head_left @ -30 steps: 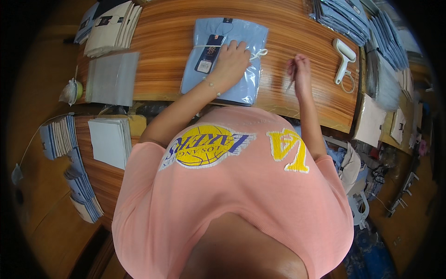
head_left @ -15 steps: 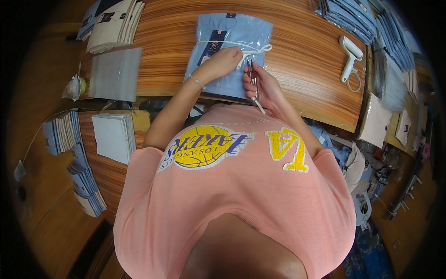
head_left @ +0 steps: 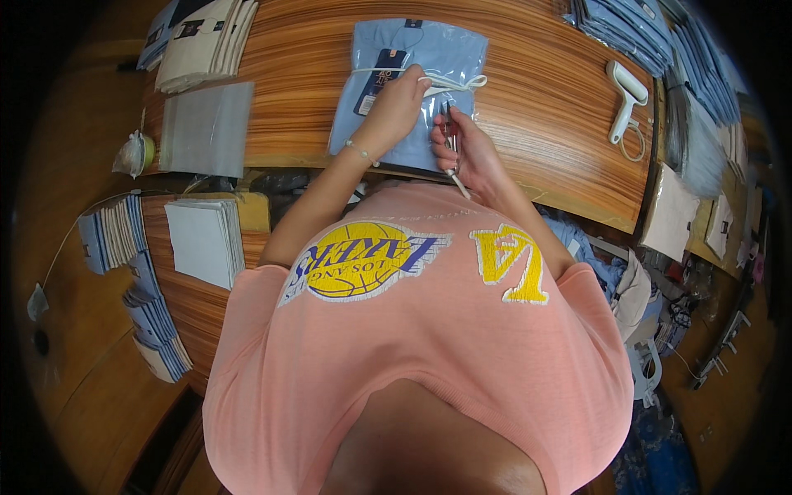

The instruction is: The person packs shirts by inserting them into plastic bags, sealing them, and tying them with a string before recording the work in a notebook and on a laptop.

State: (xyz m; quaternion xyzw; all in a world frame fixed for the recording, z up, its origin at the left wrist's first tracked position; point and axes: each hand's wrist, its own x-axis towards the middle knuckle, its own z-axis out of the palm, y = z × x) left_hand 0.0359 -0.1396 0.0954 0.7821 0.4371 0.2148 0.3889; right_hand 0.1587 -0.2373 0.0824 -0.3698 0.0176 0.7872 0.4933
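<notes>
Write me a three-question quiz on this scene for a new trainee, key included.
1. Which hand holds the pointed metal tool?
2. True or false: the lint roller lies to the right of the blue packet.
3. Fill in the colour: a ____ cord runs across the packet.

Key:
1. The right hand.
2. True.
3. White.

In front of you, a folded light-blue garment (head_left: 452,51) in clear plastic lies flat on the counter (head_left: 553,115). White cord (head_left: 454,83) crosses it, looped at the right edge; your left hand (head_left: 398,105) pinches it beside a dark tag (head_left: 384,66). Your right hand (head_left: 467,150) grips metal snips (head_left: 450,139), tips pointing away from you.
</notes>
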